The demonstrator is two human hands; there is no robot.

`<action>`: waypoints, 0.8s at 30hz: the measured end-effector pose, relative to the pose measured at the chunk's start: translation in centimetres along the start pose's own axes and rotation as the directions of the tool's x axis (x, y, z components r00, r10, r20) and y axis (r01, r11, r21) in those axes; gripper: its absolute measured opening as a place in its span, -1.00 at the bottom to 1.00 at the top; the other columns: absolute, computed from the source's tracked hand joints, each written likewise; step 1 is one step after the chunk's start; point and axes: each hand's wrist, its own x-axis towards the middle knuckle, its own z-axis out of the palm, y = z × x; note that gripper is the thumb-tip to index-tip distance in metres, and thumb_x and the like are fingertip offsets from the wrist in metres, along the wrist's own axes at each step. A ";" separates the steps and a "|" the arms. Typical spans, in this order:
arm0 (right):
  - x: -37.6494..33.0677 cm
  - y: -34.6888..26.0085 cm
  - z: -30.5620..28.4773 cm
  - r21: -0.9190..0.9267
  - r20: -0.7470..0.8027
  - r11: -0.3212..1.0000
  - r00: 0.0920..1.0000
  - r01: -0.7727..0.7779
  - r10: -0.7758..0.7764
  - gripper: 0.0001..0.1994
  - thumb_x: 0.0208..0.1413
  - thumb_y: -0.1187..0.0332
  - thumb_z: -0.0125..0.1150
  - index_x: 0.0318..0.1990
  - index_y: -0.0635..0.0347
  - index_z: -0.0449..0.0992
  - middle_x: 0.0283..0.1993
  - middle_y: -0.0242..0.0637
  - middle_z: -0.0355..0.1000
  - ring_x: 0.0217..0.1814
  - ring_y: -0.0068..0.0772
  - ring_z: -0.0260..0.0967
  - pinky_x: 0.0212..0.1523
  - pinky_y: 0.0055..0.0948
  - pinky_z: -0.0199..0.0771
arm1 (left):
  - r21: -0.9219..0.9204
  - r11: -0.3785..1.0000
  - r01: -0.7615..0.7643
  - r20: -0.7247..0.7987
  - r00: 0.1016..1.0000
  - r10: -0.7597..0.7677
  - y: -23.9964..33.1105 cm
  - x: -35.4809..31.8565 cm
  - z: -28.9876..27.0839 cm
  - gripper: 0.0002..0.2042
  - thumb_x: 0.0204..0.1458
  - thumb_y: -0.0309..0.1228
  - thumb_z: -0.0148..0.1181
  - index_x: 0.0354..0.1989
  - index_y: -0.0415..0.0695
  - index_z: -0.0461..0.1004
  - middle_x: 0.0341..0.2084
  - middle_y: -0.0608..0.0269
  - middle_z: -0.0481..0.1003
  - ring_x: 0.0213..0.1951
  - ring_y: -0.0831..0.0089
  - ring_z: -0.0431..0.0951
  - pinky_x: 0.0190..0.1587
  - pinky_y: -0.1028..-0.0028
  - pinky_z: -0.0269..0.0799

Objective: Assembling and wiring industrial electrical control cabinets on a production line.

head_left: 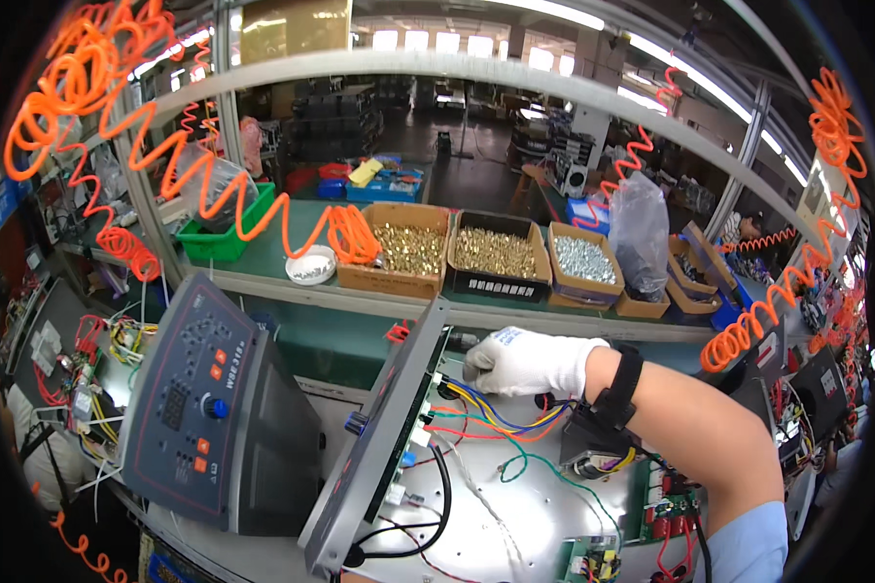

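My right hand (527,362), in a white knit glove, is closed behind the upper end of a tilted grey front panel (379,437). Its fingers are curled beside the panel's wire plugs, and what they hold, if anything, is hidden. A small dark part (465,340) shows at the fingertips. Blue and yellow wires (486,406) run just below the hand from the circuit board (413,428) on the panel's back. My left hand is not visible; only a sliver of skin shows at the lower edge, under the panel. Below my right arm lies a bare metal base plate (496,505).
A dark-grey control unit (190,408) with a blue knob stands to the left. Screw-filled boxes (496,257), a white bowl (310,265) and a green bin (226,238) line the shelf behind. Orange coiled hoses (749,335) hang on both sides. Circuit boards (593,562) sit low right.
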 end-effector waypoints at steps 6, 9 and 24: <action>1.2 1.5 -0.1 0.064 -0.004 0.995 0.997 0.079 -0.079 -0.83 0.06 0.32 0.12 -0.28 0.23 0.53 -0.45 -0.15 0.46 -0.39 -0.17 0.44 -0.31 -0.30 0.38 | 0.106 0.982 0.158 0.015 0.987 -0.161 -3.3 -4.0 -1.5 -0.67 0.13 -0.43 0.07 0.04 -0.33 0.37 -0.01 -0.06 0.45 0.03 0.23 0.44 0.08 0.33 0.34; 1.3 0.8 -0.2 0.053 0.023 0.995 0.996 0.081 -0.083 -0.84 0.05 0.32 0.13 -0.31 0.23 0.51 -0.45 -0.14 0.45 -0.36 -0.14 0.43 -0.30 -0.29 0.39 | 0.159 0.967 0.200 0.034 0.977 -0.208 -3.8 -5.6 -2.1 -0.66 0.12 -0.42 0.08 0.04 -0.32 0.37 -0.01 -0.07 0.45 0.03 0.21 0.44 0.09 0.32 0.33; 2.6 -2.5 1.6 -0.362 -0.093 0.932 0.996 -0.027 -0.007 -0.81 -0.01 0.42 0.15 -0.20 0.21 0.51 -0.25 -0.06 0.52 -0.15 -0.04 0.51 -0.15 -0.19 0.51 | 0.305 0.929 0.212 0.043 0.971 -0.236 -1.5 -11.2 -2.3 -0.63 0.10 -0.37 0.12 0.06 -0.29 0.37 -0.03 -0.09 0.45 0.04 0.13 0.44 0.10 0.28 0.32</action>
